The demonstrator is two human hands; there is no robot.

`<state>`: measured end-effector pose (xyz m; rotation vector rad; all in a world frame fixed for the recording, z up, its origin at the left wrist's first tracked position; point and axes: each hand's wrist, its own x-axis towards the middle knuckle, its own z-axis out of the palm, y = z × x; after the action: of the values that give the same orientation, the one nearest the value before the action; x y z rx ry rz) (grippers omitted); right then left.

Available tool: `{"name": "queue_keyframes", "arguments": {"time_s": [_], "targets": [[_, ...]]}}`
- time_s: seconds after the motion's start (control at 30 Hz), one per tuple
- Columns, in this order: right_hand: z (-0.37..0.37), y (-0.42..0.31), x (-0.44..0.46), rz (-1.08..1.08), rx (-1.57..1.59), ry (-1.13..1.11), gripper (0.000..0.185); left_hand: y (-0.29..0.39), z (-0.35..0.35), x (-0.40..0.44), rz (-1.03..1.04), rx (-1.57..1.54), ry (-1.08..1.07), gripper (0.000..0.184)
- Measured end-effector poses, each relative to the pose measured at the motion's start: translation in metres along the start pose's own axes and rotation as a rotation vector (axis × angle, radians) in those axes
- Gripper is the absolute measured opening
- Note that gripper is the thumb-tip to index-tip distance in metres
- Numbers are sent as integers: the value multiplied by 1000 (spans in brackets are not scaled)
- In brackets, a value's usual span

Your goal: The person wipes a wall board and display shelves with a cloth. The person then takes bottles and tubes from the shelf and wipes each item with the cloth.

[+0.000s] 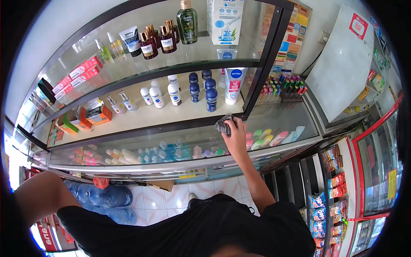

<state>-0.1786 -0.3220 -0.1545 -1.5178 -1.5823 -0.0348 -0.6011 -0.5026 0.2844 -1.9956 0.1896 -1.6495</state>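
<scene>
My right hand is closed around a crumpled dark grey cloth, pressed against the dark lower frame of the display case. Just behind the cloth, on the lower shelf, stand a white Nivea tube and several dark blue roll-on bottles. Several white roll-on bottles are further left. Below my hand is the glass top of the counter, with pastel bottles beneath it. Only the upper part of my left arm shows at the left edge; its hand is out of sight.
Perfume bottles and a green bottle stand on the upper shelf. Nail polish bottles are at the right. Blue water jugs lie on the floor at left. Snack packets hang at the right.
</scene>
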Motion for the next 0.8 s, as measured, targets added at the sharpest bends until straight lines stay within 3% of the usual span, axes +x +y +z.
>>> {"name": "queue_keyframes", "arguments": {"time_s": [0.8], "targets": [[0, 1, 0, 5, -9, 2, 49, 5, 4, 14, -4, 25, -47, 23]]}}
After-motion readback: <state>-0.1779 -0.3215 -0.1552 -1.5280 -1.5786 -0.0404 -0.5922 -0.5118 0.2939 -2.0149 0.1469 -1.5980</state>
